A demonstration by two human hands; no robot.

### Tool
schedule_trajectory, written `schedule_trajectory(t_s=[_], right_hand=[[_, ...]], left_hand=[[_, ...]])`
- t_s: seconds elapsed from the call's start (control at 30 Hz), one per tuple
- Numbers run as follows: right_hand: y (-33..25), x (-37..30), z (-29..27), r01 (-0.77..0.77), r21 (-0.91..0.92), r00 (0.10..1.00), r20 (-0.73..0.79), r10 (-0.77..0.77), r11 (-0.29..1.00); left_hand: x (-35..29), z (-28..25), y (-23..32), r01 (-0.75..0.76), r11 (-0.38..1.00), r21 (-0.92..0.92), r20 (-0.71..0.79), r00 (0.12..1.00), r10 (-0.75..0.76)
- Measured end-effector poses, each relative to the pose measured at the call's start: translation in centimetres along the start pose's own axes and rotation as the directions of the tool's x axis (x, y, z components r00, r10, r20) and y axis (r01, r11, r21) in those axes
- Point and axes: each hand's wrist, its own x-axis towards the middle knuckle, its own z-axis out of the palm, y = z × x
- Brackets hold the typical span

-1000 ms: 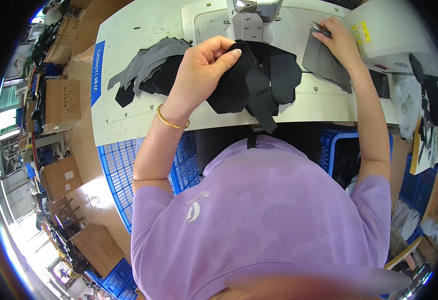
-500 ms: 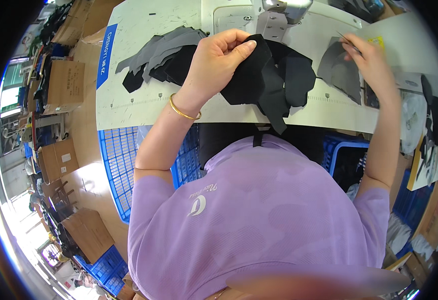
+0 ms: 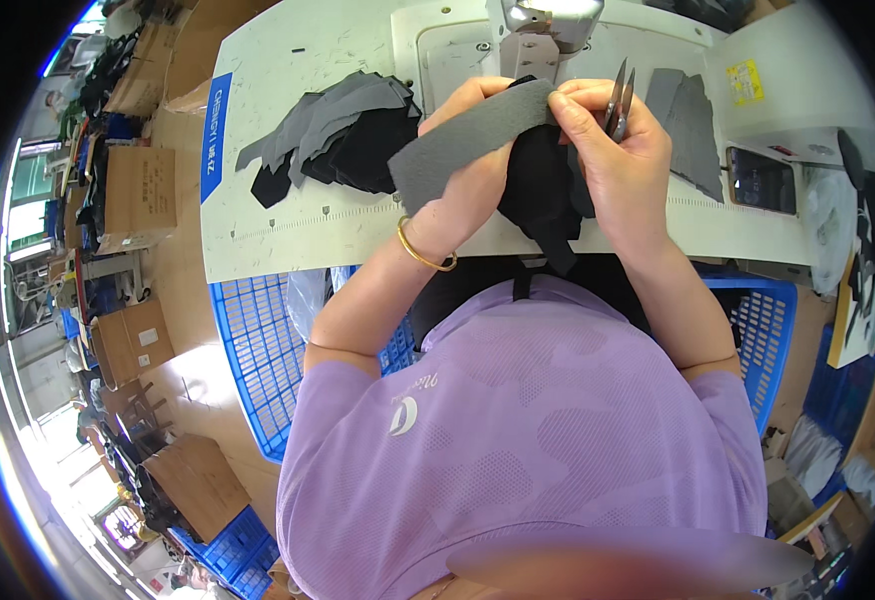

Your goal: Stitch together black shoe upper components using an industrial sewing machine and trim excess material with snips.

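Observation:
A grey fabric piece (image 3: 470, 142) lies slantwise across my left hand (image 3: 470, 196), hiding most of its fingers. That hand is closed on black fabric pieces (image 3: 541, 185), which hang down over the table's front part. My right hand (image 3: 626, 160) pinches the right end of the grey piece between thumb and finger. Small thread snips (image 3: 618, 100) are tucked in the same hand, blades pointing up and parted. To the left lies a spread pile of grey and black cut pieces (image 3: 343, 130). A smaller stack of grey pieces (image 3: 682, 135) rests right of my right hand.
Behind my hands stands a sewing machine head (image 3: 538, 45) on the white table (image 3: 288, 235). A phone (image 3: 763, 181) lies at the right. Blue plastic baskets (image 3: 258, 350) stand below the front edge. Cardboard boxes (image 3: 140, 190) line the floor at left.
My right hand has come leftward from the grey stack to my left hand, with the snips. A grey piece now lies over my left hand and the black fabric.

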Motion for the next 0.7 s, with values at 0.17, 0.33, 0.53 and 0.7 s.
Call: schedule_trajectory(t_s=[0.17,0.33,0.53,0.7], right_hand=[[1.2,0.1,0.6,0.154,-0.018,0.985,-0.074,-0.155,0.988],[1.5,0.2,0.5,0.249,-0.155,0.959,-0.102,-0.266,0.956],[1.4,-0.2,0.5,0.322,-0.276,0.935,-0.057,-0.35,0.906],[0.2,-0.5,0.0,0.234,-0.23,0.97,-0.004,-0.242,0.945]], left_hand=[[-0.3,0.3,0.1,-0.038,0.997,0.061,0.006,0.999,0.038],[-0.8,-0.1,1.4,0.118,0.993,-0.032,0.097,0.989,-0.114],[-1.4,1.3,1.0,0.304,0.923,-0.235,-0.032,0.947,-0.32],[-1.3,1.1,2.4,0.442,0.863,-0.243,-0.041,0.885,-0.464]])
